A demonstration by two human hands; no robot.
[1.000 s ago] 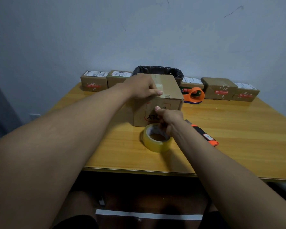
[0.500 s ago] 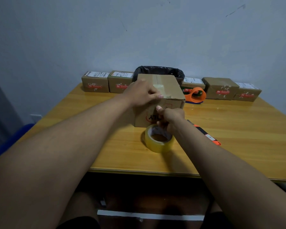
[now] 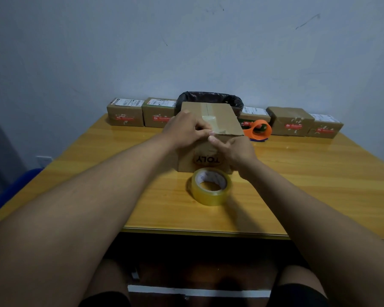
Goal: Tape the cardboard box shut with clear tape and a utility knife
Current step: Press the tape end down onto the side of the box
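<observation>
A brown cardboard box (image 3: 225,120) stands at the middle of the wooden table (image 3: 319,185), flaps down, with a clear tape strip (image 3: 211,119) along its top seam. My left hand (image 3: 186,129) rests on the top front edge, fingers pressed on the tape end. Against the front face by the right corner, my right hand (image 3: 235,150) has its thumb just under the top edge. A roll of clear tape (image 3: 211,186) lies flat on the table in front of the box, apart from both hands. No utility knife is visible; my right forearm covers that spot.
An orange tape dispenser (image 3: 258,129) sits behind the box to the right. Several small labelled parcels (image 3: 125,115) line the back edge against the wall, with a black-lined bin (image 3: 211,98) in the middle. A blue chair (image 3: 13,187) shows at the left.
My right hand rose from the tape roll to the box's front face near the top edge. The left hand stayed on the top. The utility knife went out of sight behind my forearm.
</observation>
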